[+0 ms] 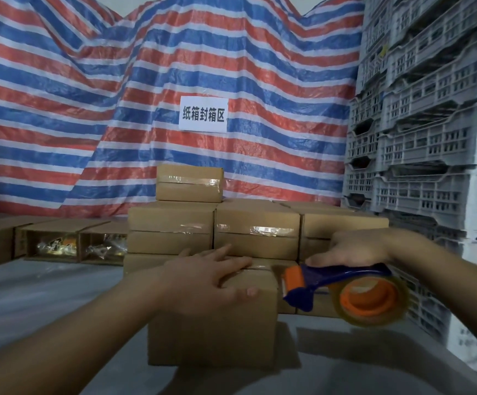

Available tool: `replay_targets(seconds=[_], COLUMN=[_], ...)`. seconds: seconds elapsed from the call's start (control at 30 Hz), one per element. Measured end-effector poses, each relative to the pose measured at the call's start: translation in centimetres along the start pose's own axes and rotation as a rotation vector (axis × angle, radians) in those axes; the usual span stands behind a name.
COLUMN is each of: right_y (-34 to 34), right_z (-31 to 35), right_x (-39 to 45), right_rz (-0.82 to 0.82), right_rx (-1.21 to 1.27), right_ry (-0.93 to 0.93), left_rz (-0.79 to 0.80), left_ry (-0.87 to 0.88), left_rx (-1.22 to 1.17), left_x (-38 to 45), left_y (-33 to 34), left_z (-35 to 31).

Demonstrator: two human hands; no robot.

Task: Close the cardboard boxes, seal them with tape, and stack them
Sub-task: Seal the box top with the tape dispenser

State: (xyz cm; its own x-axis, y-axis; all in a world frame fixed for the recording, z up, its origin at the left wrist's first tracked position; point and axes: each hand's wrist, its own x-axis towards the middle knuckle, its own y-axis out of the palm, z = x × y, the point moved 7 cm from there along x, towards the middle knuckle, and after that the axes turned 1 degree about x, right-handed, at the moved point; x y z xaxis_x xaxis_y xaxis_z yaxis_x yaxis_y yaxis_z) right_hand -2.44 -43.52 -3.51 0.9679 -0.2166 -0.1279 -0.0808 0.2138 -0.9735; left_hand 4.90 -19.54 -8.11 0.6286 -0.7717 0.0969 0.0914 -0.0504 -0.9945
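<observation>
Left hand (214,276) pressing flat, fingers straight, on closed cardboard box (213,323) at worktop (46,303) centre, holding flaps down. Right hand (354,246) gripping tape dispenser (343,289) handle, roller nearing box's right edge. Sealed stack (257,232) waiting just behind.

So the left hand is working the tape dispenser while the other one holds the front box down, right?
Not quite: the head view shows the right hand gripping the tape dispenser. The left hand lies flat on the front box, holding it down; the rest stands.
</observation>
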Motion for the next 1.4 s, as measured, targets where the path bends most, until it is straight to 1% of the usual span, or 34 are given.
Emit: replay_targets(seconds=[0.07,0.13,0.17,0.23,0.27,0.3,0.37,0.43,0.53,0.6,0.73,0.83,0.87,0.9,0.93,0.97,1.0,1.03,1.07,1.1,1.13,1.2,1.27,1.4], right_y=[-1.0,-2.0,-2.2,-1.5,-0.8,-0.4,0.0,1.0,4.2,6.2,8.4,9.1,8.7,7.8,6.5,5.0,3.7,2.5,1.9,1.7,1.9,3.5,5.9,7.9], right_z=[1.5,3.4,4.3,5.5,5.6,5.2,3.6,2.3,0.3,-0.5,-1.6,-1.6,-1.0,-0.1,1.0,2.5,4.1,5.9,7.6,9.0,10.3,11.7,11.7,10.1], right_x=[-0.6,-1.0,-1.2,-1.3,-1.4,-1.7,-2.6,-3.9,-5.5,-6.6,-7.9,-8.1,-8.3,-8.4,-8.4,-8.5,-8.4,-7.9,-7.1,-6.0,-4.7,-1.9,0.2,1.2], right_rz=[-0.069,-0.176,-0.223,-0.3,-0.323,-0.339,-0.384,-0.441,-0.555,-0.591,-0.594,-0.454,-0.43,-0.452,-0.526,-0.634,-0.73,-0.774,-0.745,-0.669,-0.583,-0.438,-0.369,-0.408], right_rx=[-0.107,-0.26,-0.39,-0.745,-0.843,-0.85,-0.734,-0.68,-0.595,-0.533,-0.456,-0.407,-0.394,-0.374,-0.346,-0.288,-0.168,0.014,0.223,0.406,0.541,0.698,0.817,1.187], right_ry=[0.02,0.017,0.012,0.014,0.024,0.045,0.09,0.081,0.118,0.177,0.265,0.293,0.298,0.295,0.265,0.198,0.089,-0.047,-0.179,-0.267,-0.31,-0.326,-0.288,-0.234], left_rz=[0.014,0.021,0.022,0.024,0.026,0.027,0.02,0.02,0.027,0.02,0.016,0.006,0.001,-0.001,-0.001,0.001,0.002,0.002,0.001,0.0,-0.001,-0.002,-0.006,-0.022], left_ry=[-0.004,-0.007,-0.008,-0.007,-0.008,-0.007,-0.001,0.004,0.015,0.021,0.026,0.017,0.019,0.022,0.025,0.028,0.03,0.03,0.03,0.03,0.03,0.029,0.03,0.022], left_rx=[-0.003,-0.02,-0.024,-0.024,-0.021,-0.016,-0.011,-0.018,-0.038,-0.05,-0.052,-0.039,-0.034,-0.03,-0.028,-0.029,-0.034,-0.041,-0.046,-0.045,-0.039,-0.021,-0.011,-0.008], left_x=[-0.1,-0.2,-0.2,-0.4,-0.5,-0.7,-0.8,-0.9,-0.8,-0.8,-0.7,-0.5,-0.4,-0.3,-0.2,-0.1,0.0,0.0,0.1,0.1,0.1,0.2,0.3,0.6], left_y=[0.0,-0.1,-0.2,-0.4,-0.4,-0.5,-0.5,-0.5,-0.6,-0.6,-0.4,-0.4,-0.3,-0.3,-0.2,-0.1,-0.1,-0.1,0.0,0.0,0.0,0.0,0.1,0.1], left_z=[-0.1,-0.3,-0.4,-0.5,-0.6,-0.6,-0.6,-0.6,-0.5,-0.4,-0.3,-0.1,-0.1,0.0,0.0,0.0,0.0,0.0,0.0,0.1,0.1,0.1,0.1,0.0])
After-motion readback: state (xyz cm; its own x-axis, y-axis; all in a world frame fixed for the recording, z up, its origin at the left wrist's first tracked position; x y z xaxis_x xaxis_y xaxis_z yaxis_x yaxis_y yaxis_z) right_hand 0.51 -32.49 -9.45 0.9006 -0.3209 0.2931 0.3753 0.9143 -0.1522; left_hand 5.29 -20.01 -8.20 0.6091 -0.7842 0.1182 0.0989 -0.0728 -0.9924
